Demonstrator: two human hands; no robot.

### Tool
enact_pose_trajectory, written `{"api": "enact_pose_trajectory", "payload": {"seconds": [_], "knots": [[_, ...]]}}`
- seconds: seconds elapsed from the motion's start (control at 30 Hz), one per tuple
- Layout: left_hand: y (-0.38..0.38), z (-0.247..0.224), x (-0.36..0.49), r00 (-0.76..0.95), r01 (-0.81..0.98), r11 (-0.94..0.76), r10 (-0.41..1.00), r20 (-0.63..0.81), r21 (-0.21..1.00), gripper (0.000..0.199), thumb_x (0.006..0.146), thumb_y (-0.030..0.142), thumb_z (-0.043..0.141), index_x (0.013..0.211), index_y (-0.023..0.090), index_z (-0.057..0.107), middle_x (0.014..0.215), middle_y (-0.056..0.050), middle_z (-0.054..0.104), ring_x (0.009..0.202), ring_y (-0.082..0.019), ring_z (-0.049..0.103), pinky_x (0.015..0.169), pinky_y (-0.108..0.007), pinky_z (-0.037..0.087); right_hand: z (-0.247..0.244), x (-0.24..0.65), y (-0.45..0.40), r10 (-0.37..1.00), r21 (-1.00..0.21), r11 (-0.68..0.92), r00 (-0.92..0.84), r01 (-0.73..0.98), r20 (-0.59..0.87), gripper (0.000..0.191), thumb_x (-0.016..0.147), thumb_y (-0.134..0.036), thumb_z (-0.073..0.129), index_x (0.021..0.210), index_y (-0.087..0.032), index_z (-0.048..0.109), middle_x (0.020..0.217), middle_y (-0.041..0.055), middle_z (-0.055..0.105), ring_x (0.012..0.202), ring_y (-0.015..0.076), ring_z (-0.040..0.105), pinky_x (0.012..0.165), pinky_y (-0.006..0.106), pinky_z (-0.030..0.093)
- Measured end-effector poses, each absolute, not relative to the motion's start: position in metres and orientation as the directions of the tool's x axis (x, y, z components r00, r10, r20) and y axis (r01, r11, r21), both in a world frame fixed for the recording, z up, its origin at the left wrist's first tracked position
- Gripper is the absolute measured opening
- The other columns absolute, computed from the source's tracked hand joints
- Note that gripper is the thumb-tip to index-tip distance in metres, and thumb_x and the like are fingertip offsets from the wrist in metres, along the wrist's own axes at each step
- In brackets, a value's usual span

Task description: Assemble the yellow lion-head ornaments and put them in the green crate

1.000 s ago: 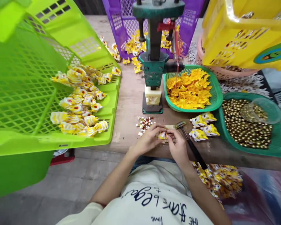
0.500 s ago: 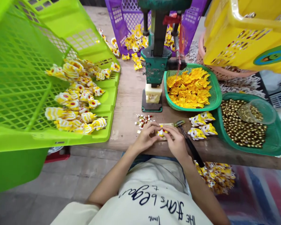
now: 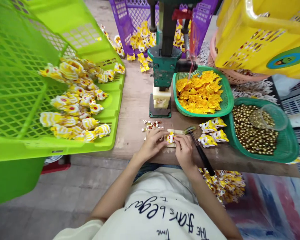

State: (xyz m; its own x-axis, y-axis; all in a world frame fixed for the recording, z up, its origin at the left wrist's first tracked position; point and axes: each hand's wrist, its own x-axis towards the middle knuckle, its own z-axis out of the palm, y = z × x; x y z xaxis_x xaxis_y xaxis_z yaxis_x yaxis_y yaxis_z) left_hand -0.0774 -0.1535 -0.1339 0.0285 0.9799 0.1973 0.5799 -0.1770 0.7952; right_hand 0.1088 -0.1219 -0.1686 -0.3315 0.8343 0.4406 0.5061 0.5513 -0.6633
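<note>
A small yellow-and-white plastic figure piece point(image 3: 170, 137) lies between my hands over a pale block point(image 3: 176, 132) on the table. My left hand point(image 3: 153, 144) has its fingers curled at the piece's left side; whether they grip it I cannot make out. My right hand point(image 3: 184, 149) pinches its right edge with thumb and fingertips. Just beyond my left fingers is a little heap of small red, white and gold parts point(image 3: 151, 125). A hammer point(image 3: 202, 155) with a black handle rests right of my right hand, beside several yellow-and-white figures point(image 3: 210, 137).
A green hand press point(image 3: 162, 71) stands straight ahead. Right of it are a basket of yellow pieces point(image 3: 200, 91) and a green basket point(image 3: 287, 146) of gold beads with a clear cup. A lime-green crate point(image 3: 110, 140) with figures is left; purple point(image 3: 120, 25) and yellow crates point(image 3: 240, 43) stand behind.
My hands have drawn slightly apart, showing more of the figure piece, whose red-and-white side now faces up. The whole view has shifted a little.
</note>
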Motion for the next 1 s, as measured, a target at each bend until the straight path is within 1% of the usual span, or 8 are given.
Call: {"api": "enact_pose_trajectory", "payload": {"seconds": [0.13,0.23,0.3,0.47,0.67,0.8,0.9,1.0], "knots": [[-0.166,-0.125,-0.102,-0.103,0.701,-0.021,0.986,0.13,0.713,0.031,0.09,0.028,0.059,0.12,0.021,0.059,0.117,-0.01,0.059,0.113,-0.026,0.056,0.098,-0.043,0.042,-0.162,0.112,-0.118,0.833,-0.688,0.551,-0.359,0.473,0.42,0.017,0.094,-0.013,0.051,0.094,-0.018,0.067,0.101,0.0099,0.069,0.1,0.022,0.059,0.091,0.041,0.05],[-0.18,-0.137,-0.115,-0.101,0.795,0.054,0.994,0.043,0.604,0.042,0.081,0.033,0.071,0.119,0.022,0.058,0.114,-0.01,0.056,0.108,-0.027,0.056,0.094,-0.043,0.045,-0.147,0.109,-0.115,0.838,-0.693,0.541,-0.375,0.476,0.397,0.017,0.094,-0.014,0.051,0.097,-0.017,0.067,0.106,0.0112,0.067,0.104,0.0223,0.059,0.093,0.041,0.049],[-0.186,-0.149,-0.117,-0.097,0.812,0.065,0.995,0.023,0.58,0.043,0.079,0.032,0.074,0.118,0.022,0.058,0.111,-0.009,0.056,0.103,-0.026,0.056,0.091,-0.041,0.047,-0.136,0.105,-0.114,0.834,-0.671,0.55,-0.374,0.497,0.406,0.017,0.094,-0.014,0.05,0.098,-0.017,0.067,0.106,0.0119,0.066,0.104,0.0226,0.059,0.093,0.041,0.049],[-0.178,-0.161,-0.112,-0.151,0.747,0.053,0.984,0.092,0.663,0.018,0.088,0.018,0.061,0.106,0.019,0.06,0.099,-0.007,0.06,0.094,-0.021,0.059,0.086,-0.035,0.05,-0.125,0.094,-0.119,0.816,-0.616,0.578,-0.395,0.535,0.422,0.017,0.094,-0.015,0.05,0.096,-0.018,0.066,0.106,0.0101,0.067,0.101,0.0227,0.06,0.092,0.041,0.046],[-0.175,-0.154,-0.12,-0.181,0.69,-0.013,0.965,0.19,0.724,0.014,0.092,0.015,0.054,0.098,0.019,0.066,0.091,-0.004,0.068,0.087,-0.017,0.064,0.08,-0.03,0.051,-0.133,0.103,-0.12,0.837,-0.635,0.546,-0.391,0.546,0.383,0.019,0.094,-0.014,0.05,0.098,-0.017,0.067,0.108,0.0099,0.068,0.105,0.0226,0.059,0.094,0.041,0.044],[-0.173,-0.155,-0.121,-0.305,0.561,0.037,0.938,0.164,0.827,0.015,0.09,0.02,0.058,0.098,0.02,0.071,0.096,-0.005,0.073,0.092,-0.019,0.067,0.085,-0.032,0.051,-0.127,0.108,-0.119,0.84,-0.65,0.542,-0.353,0.532,0.412,0.019,0.094,-0.015,0.049,0.098,-0.017,0.068,0.104,0.0108,0.068,0.102,0.0227,0.061,0.092,0.041,0.046],[-0.16,-0.153,-0.108,-0.351,0.331,0.085,0.936,0.039,0.94,0.018,0.088,0.026,0.06,0.098,0.019,0.073,0.099,-0.007,0.074,0.093,-0.02,0.067,0.086,-0.033,0.052,-0.117,0.104,-0.117,0.848,-0.711,0.53,-0.319,0.462,0.424,0.019,0.094,-0.017,0.048,0.097,-0.018,0.067,0.1,0.0096,0.07,0.099,0.0215,0.063,0.091,0.038,0.048],[-0.139,-0.146,-0.088,-0.231,0.06,0.121,0.967,-0.104,0.991,0.02,0.082,0.03,0.068,0.093,0.015,0.073,0.09,-0.007,0.074,0.083,-0.019,0.068,0.075,-0.029,0.053,-0.113,0.095,-0.111,0.909,-0.845,0.378,-0.324,0.379,0.262,0.019,0.094,-0.025,0.05,0.1,-0.02,0.067,0.099,0.0074,0.072,0.094,0.0201,0.066,0.086,0.034,0.051]]}}
